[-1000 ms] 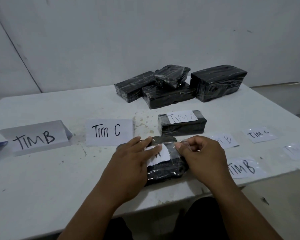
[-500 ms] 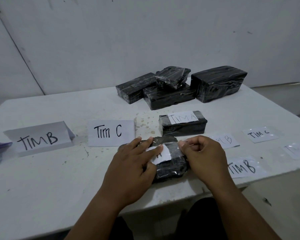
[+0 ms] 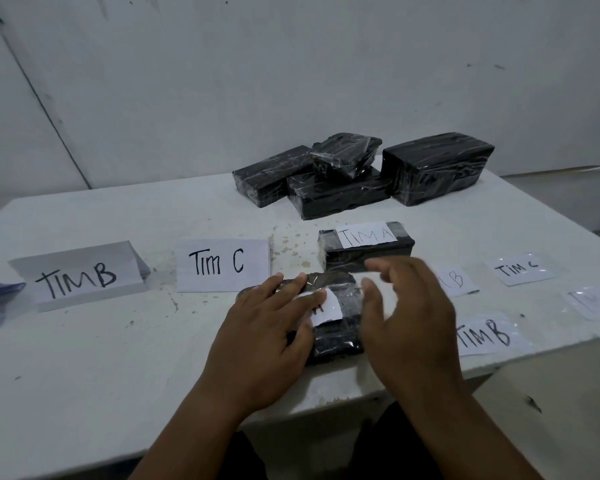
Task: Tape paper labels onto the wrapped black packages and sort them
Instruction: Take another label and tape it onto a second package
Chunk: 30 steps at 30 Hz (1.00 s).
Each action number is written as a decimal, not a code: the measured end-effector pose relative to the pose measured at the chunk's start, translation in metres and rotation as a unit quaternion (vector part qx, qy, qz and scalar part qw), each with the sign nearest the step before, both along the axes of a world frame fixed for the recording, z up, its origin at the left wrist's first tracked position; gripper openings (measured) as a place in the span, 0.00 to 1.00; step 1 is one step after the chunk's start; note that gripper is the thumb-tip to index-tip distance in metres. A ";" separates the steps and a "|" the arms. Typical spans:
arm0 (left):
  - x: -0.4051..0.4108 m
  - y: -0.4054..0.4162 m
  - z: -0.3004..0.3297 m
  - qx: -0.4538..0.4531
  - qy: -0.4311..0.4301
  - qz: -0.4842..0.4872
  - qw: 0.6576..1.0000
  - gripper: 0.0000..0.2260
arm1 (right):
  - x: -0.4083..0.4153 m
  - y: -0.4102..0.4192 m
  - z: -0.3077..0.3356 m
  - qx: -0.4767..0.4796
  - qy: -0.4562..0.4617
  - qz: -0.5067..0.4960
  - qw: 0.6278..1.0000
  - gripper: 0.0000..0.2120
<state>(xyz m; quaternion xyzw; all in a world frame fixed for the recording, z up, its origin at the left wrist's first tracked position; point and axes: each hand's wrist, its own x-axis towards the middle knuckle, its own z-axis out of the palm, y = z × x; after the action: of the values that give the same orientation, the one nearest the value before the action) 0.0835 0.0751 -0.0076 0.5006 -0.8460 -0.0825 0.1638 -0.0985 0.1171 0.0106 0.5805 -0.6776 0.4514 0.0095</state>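
Observation:
A wrapped black package (image 3: 336,337) lies near the table's front edge with a white paper label (image 3: 328,306) on top of it. My left hand (image 3: 267,330) lies flat on the package, its straight fingers pressing on the label's left part. My right hand (image 3: 406,313) hovers over the package's right end with fingers spread and blurred, holding nothing. Just behind sits another black package (image 3: 368,251) bearing a label that reads "TIM A" (image 3: 367,234). Several unlabelled black packages (image 3: 340,188) are piled at the back of the table.
Folded paper signs "TIM B" (image 3: 80,275) and "Tim C" (image 3: 222,265) stand to the left on the white table (image 3: 84,358). Loose taped labels lie to the right: "TIM B" (image 3: 485,336), "TIM C" (image 3: 518,270), and two more partly hidden or faint. A white wall is behind.
My right hand has let go of the tape at the package's right side and lifted away with its fingers spread. My left hand stays pressed on the label.

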 end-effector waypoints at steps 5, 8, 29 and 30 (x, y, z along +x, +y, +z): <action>0.000 0.000 -0.002 0.000 -0.003 0.002 1.000 0.25 | 0.021 0.007 -0.013 0.171 0.009 0.058 0.983 0.23; -0.001 0.000 -0.002 -0.007 -0.007 0.001 1.000 0.26 | 0.022 0.005 -0.012 0.162 -0.006 0.052 0.985 0.21; 0.008 0.005 -0.019 -0.075 0.119 0.048 0.989 0.19 | 0.007 0.006 0.000 0.211 -0.006 0.017 0.977 0.19; 0.008 0.006 -0.021 -0.077 0.112 0.052 0.989 0.19 | 0.005 0.005 0.001 0.214 -0.009 0.017 0.977 0.20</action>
<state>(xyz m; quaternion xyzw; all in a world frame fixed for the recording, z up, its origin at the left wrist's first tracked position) 0.0916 0.0808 -0.0283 0.5173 -0.7992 -0.0644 0.2994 -0.0930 0.1225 0.0114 0.5764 -0.7489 0.3008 -0.1285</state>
